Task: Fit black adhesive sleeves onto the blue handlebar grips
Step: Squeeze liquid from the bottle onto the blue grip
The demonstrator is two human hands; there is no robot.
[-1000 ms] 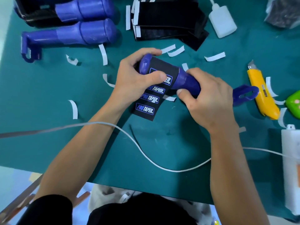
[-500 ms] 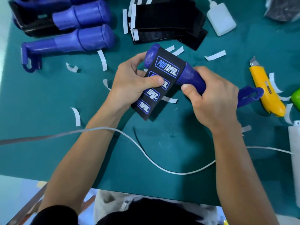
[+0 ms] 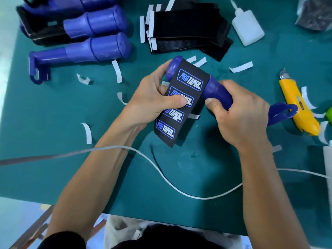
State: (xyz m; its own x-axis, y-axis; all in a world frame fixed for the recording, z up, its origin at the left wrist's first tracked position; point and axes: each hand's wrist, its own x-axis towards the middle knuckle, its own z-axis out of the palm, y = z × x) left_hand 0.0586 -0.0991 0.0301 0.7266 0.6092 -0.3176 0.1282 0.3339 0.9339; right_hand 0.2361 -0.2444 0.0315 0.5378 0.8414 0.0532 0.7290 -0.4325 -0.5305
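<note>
While the wrap is half done, left thumb (image 3: 177,101): pressed on the second logo panel, pinching the black adhesive sleeve (image 3: 189,81) against fingers curled behind it.
Right fingers (image 3: 211,102): closed tight round the neck of the blue handlebar grip (image 3: 215,88), thumb tip just beside the sleeve's edge.
Left hand (image 3: 152,97): steadies the barrel end, at nine o'clock of the sleeve.
Right hand (image 3: 240,115): carries the grip above the green mat (image 3: 53,141), at four o'clock.
Change: a second ago the thumb covered the top logo. The grip has since been turned, and that panel now lies smooth on the barrel.
Meaning: the leading edge has probably stuck, and three panels hanging toward seven o'clock remain to be rolled round.
Spare grips (image 3: 100,46): ten o'clock.
Sleeve stack (image 3: 185,35): twelve o'clock.
Yellow knife (image 3: 296,106): three o'clock.
</note>
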